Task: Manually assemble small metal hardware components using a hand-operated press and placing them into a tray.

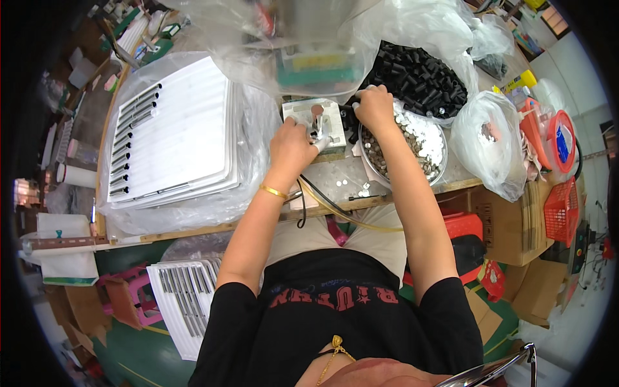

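Observation:
My left hand is closed at the small metal fixture on a pale square block. Its thumb, pale at the tip, lies low on the block. What those fingers grip is hidden. To the right, my right hand has its fingers drawn together by the near left edge of a heap of short black tubes. Whatever sits between them cannot be made out. Under my right forearm stands a clear round tub of small silvery and brownish metal pieces.
White foam sheets bearing a row of black-and-silver rods lie on plastic at the left. Sheeting hangs over a machine ahead. A clear bag and red baskets are at the right. Cables cross the table's front edge.

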Tool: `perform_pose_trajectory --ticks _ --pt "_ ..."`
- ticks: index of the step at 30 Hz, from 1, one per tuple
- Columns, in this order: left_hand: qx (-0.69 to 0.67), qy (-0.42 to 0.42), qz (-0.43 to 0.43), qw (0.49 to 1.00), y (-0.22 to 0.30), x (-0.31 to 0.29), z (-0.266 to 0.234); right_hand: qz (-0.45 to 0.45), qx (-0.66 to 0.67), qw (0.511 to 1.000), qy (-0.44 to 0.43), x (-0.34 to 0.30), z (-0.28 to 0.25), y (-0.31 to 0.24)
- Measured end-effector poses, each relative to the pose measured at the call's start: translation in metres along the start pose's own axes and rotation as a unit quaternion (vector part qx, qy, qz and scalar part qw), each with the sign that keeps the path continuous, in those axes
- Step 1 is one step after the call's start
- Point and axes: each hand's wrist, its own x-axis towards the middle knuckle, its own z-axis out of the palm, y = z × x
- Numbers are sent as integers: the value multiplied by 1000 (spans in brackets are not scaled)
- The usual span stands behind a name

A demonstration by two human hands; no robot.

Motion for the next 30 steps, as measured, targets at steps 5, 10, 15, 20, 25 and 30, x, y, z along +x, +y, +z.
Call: perform_pose_trajectory --ticks 5,10,15,20,25,30 --pt "-215 54 -78 972 16 -2 -14 2 -31 999 31 11 11 -2" --pt "-282 151 61 945 13 17 -19 79 354 930 59 -7 -33 -23" --pt "-255 297 163 906 19 4 -32 76 719 690 -23 -40 -59 -74" --pt "-318 302 90 894 14 -22 -53 -38 470 881 -21 -43 -65 -66" --pt "59 -7 -21 998 -33 -71 -79 -115 366 923 -18 -49 -68 -64" --pt "75 2 -42 996 -56 -96 -66 -10 346 938 -6 -66 -68 -24"
